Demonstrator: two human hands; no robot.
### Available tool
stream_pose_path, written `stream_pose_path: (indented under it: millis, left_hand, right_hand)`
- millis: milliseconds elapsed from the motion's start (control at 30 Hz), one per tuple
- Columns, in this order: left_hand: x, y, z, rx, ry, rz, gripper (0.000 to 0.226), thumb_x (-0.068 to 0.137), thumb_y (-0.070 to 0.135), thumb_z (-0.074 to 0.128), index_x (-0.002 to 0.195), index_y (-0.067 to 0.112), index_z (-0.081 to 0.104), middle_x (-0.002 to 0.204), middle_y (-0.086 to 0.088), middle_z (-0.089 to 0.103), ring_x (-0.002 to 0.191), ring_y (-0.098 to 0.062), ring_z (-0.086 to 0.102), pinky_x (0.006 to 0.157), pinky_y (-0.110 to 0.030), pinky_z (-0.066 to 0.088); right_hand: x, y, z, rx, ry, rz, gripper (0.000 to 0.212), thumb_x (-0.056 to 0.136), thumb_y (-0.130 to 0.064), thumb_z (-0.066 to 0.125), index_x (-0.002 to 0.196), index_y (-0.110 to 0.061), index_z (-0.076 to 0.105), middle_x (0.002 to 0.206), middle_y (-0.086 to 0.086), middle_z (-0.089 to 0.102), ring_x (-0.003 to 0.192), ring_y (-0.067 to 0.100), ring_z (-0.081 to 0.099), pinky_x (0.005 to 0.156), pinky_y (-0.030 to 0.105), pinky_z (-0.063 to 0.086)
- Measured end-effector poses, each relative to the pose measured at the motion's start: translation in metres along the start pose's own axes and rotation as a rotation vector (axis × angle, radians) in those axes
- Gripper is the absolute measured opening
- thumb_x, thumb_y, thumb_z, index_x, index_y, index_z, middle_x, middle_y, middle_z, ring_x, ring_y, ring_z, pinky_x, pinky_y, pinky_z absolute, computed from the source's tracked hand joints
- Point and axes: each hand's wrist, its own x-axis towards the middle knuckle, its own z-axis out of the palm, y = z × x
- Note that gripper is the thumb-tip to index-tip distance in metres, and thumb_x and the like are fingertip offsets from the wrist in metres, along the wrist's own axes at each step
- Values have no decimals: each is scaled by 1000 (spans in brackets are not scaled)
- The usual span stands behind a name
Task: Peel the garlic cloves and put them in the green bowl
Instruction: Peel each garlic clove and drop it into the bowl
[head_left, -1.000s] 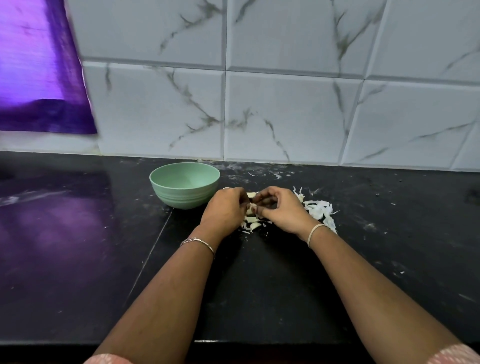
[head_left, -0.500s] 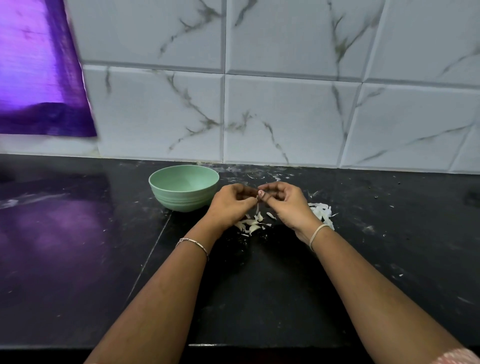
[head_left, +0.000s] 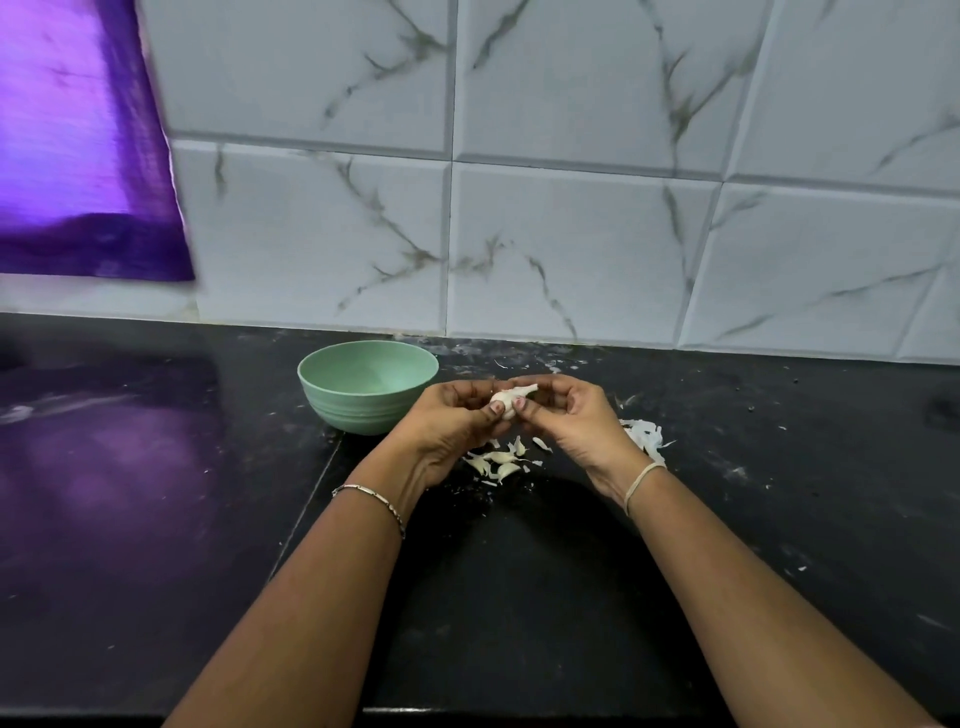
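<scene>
While the garlic clove (head_left: 506, 401) was pinched crosswise between the left hand (head_left: 457, 418) and the right hand (head_left: 574, 415), the green bowl (head_left: 332, 387) was seen just beside the left hand.

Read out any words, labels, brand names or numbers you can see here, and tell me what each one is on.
No text can be read anywhere in this view.
The green bowl is plain, no mark showing.
The garlic clove, pinched between the left hand and the right hand, bears nothing.
The wall tiles show grey veining only.
The purple sheet is blurred, no lettering visible.
The bracelet and the wrist band are too small to tell.
</scene>
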Motion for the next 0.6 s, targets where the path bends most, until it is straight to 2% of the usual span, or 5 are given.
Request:
stream_pose_path:
  millis: [200,300,367,467,600]
  left_hand:
    - [-2,2,1,22,61,40,23,83,-13,63,104,-4,65,81,-11,72,68,-12,70,62,-17,56]
    - [-4,2,5,47,88,65,23,80,-8,70,102,-5,66,80,-11,73,67,-13,70,59,-18,55]
    - [-4,1,8,80,104,87,18,79,-6,72,96,-2,68,79,-12,73,67,-14,70,66,-20,58]
    - [-4,-1,10,116,137,123,13,79,-6,74,88,1,69,75,-11,73,67,-14,69,72,-23,57]
    - [-2,-2,8,185,210,152,14,77,-7,74,86,3,69,76,-13,72,62,-13,68,59,-19,55]
  right_hand:
    - [-1,-4,-1,-61,94,-41,10,81,2,72,87,-7,70,80,13,71,66,16,65,64,19,56]
    - [3,1,-3,-232,156,-94,14,82,-1,73,79,-15,70,77,11,72,71,25,68,71,33,59]
    - [4,5,-3,-387,178,-152,18,83,-7,74,76,-23,70,75,4,73,74,24,70,76,41,60]
    - [6,4,0,-508,195,-184,20,82,-12,73,74,-29,67,72,-4,71,71,16,69,73,37,60]
    - [6,0,2,-535,183,-182,20,83,-10,71,75,-28,68,70,-4,71,70,13,68,74,33,58]
